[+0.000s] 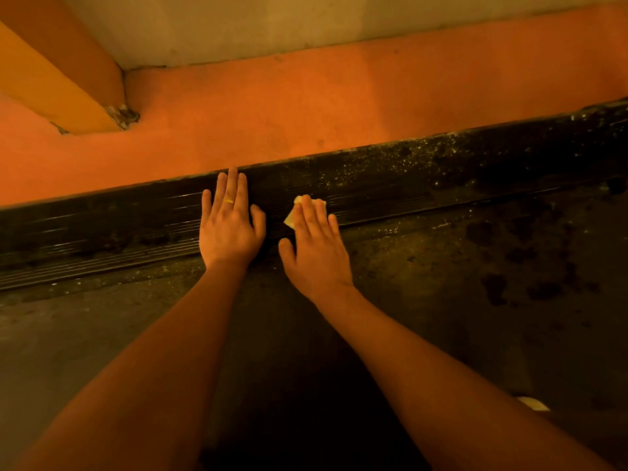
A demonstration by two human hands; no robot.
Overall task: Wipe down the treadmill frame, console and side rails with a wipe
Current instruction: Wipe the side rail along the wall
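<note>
The treadmill's black ribbed side rail (407,178) runs across the view from lower left to upper right, dusty and speckled toward the right. My left hand (229,226) lies flat on the rail with straight fingers and a ring on one of them. Just right of it, my right hand (314,243) presses a pale yellow wipe (293,215) flat onto the rail; only the wipe's edges show around the fingers. The dark treadmill belt (458,283) lies on the near side of the rail, under both forearms.
Beyond the rail is an orange floor (306,107) that meets a pale wall (272,25) at the top. An orange-yellow post (61,86) stands at the upper left. The belt shows dark blotches at the right. A small pale object (531,402) lies at the lower right.
</note>
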